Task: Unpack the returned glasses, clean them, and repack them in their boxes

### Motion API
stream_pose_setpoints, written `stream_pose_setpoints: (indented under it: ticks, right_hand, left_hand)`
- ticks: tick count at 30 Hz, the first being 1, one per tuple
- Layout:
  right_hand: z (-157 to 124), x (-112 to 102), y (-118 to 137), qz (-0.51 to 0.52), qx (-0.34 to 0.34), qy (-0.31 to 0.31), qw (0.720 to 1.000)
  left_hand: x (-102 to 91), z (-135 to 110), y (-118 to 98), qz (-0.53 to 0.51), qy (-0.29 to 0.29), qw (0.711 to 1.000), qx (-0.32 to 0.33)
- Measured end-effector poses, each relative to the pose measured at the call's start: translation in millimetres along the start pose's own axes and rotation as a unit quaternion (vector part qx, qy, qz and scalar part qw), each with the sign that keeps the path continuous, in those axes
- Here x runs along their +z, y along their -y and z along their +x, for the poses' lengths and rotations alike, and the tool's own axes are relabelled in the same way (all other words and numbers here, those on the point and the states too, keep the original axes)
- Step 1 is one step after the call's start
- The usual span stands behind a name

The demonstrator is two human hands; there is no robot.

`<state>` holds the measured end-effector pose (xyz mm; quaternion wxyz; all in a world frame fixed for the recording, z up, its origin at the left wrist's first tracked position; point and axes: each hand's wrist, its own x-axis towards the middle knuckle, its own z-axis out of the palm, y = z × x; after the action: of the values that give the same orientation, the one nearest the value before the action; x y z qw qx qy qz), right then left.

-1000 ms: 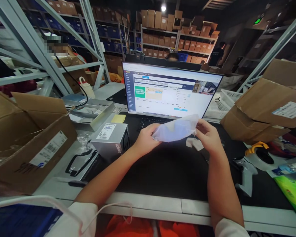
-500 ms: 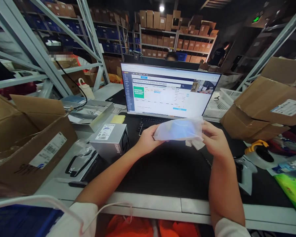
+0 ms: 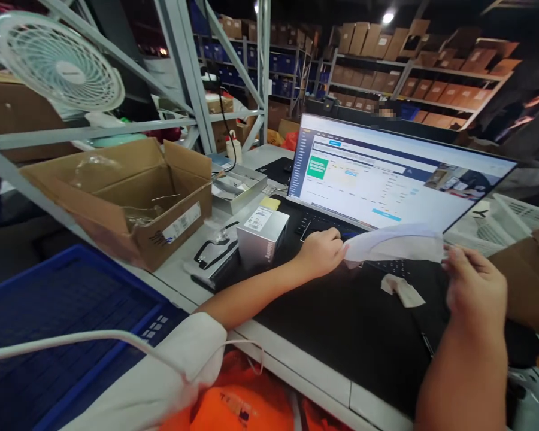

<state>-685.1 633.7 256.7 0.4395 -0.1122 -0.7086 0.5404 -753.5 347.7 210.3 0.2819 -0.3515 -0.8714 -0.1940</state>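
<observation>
A translucent white pouch (image 3: 395,244), gripped at one end by the left hand (image 3: 322,254) and at the other by the right hand (image 3: 474,281), spans the space above the worktop (image 3: 173,272), before a lit monitor (image 3: 377,179) and near a crumpled paper scrap (image 3: 403,291).

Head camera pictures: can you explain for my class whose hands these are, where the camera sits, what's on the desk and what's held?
No machine here: these are one person's bare hands. Every picture comes from one camera worn on that person's head, looking forward and down. The left hand and right hand hold opposite ends of a whitish, translucent sheet or pouch; I can't tell which. Below lies a crumpled white paper-like scrap on a flat black mat. Left of the scrap stands a silver-grey rectangular box; a wide screen stands behind.
</observation>
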Motion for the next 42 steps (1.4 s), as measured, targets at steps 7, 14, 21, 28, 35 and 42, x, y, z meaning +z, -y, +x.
stream_pose_setpoints:
  ticks: [7, 14, 21, 28, 35, 42]
  right_hand:
    - [14.8, -23.8, 1.7, 0.065, -0.014, -0.076, 0.995]
    - [-8.7, -14.4, 35.6, 0.069, -0.025, -0.041, 0.996]
    - [-16.8, -0.7, 33.6, 0.067, -0.045, 0.005, 0.997]
    - [-17.2, -1.3, 16.7, 0.083, -0.055, 0.156, 0.983]
    - [-20.8, -0.3, 10.6, 0.093, -0.047, 0.209, 0.972]
    - [-28.8, -3.4, 26.5, 0.072, -0.063, 0.213, 0.972]
  left_hand:
    - [17.8, 4.4, 16.8, 0.068, 0.085, 0.988, -0.114]
    - [19.4, 4.0, 18.7, 0.073, 0.139, 0.986, -0.062]
    - [22.7, 7.0, 14.1, 0.064, 0.163, 0.981, -0.086]
    - [24.5, 17.2, 13.2, 0.049, 0.116, 0.985, -0.115]
    - [30.3, 15.4, 13.8, 0.015, 0.199, 0.978, -0.056]
    - [7.6, 17.4, 4.7, 0.029, 0.214, 0.973, -0.079]
